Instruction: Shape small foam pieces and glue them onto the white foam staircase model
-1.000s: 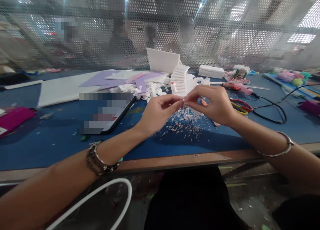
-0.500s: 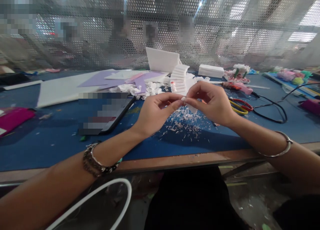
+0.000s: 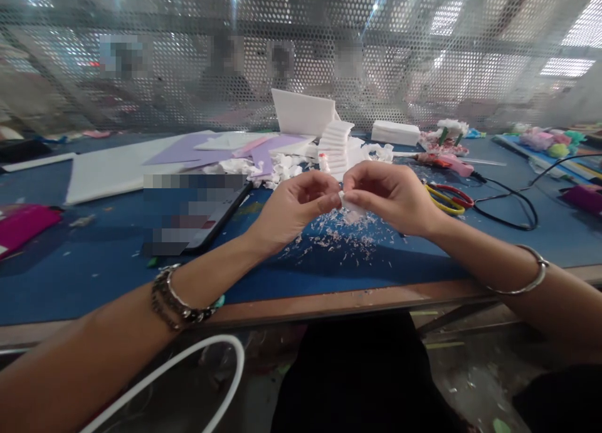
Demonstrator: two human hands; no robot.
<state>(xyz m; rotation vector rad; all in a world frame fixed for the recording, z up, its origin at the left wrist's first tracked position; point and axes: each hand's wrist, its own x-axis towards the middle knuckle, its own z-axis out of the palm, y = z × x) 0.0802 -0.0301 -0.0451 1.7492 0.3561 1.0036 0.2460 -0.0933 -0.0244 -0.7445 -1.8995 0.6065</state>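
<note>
Fingertip to fingertip above the blue table, my left hand and my right hand both pinch a small white piece that looks like foam. Most of the piece hides behind my fingers. Beneath them, thin pale shavings lie scattered on the tabletop. Just behind my hands rises a white stepped foam stack with a small red mark on its left side. Torn white scraps surround its base.
To the left lie a tablet-like device, purple sheets and a large white sheet. On the right are yellow-and-red handled scissors, a pink corded tool and its black cable. A white foam block stands behind.
My fingertips have shifted slightly on the small white piece, and both hands sit a little lower. The whole view has drifted slightly. Nothing else has visibly moved.
</note>
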